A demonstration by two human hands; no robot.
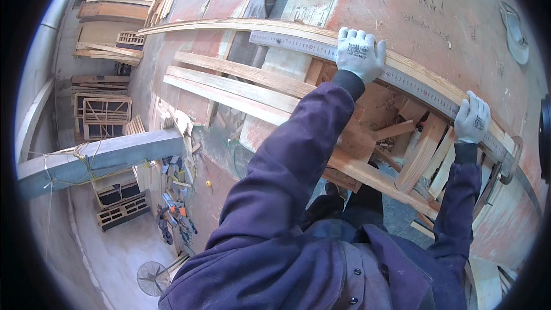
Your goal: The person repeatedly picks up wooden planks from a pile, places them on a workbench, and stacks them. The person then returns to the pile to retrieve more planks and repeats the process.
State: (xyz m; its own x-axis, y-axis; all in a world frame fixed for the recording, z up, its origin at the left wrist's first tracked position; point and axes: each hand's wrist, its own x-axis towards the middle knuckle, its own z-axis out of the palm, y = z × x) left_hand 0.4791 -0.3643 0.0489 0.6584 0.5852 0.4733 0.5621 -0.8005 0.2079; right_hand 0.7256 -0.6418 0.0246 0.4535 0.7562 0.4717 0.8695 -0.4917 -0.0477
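A long wooden strip (423, 73) lies across the worn bench, with a metal ruler (422, 87) along its near edge. My left hand (360, 56), in a white knit glove, is closed over the strip and ruler near their middle, fingers curled toward the far edge. Farther right, my gloved right hand (472, 119) is closed over the same strip near its right end. A metal clamp (511, 162) sits just beyond that hand. The palms and the undersides of the fingers are hidden.
Two loose wooden strips (235, 85) lie left of my left arm. Below the ruler, an opening in the bench holds offcuts (396, 131). A sandal (515, 34) lies at far right. A grey beam (109, 158), stacked lumber (117, 8) and a fan (153, 276) are at left.
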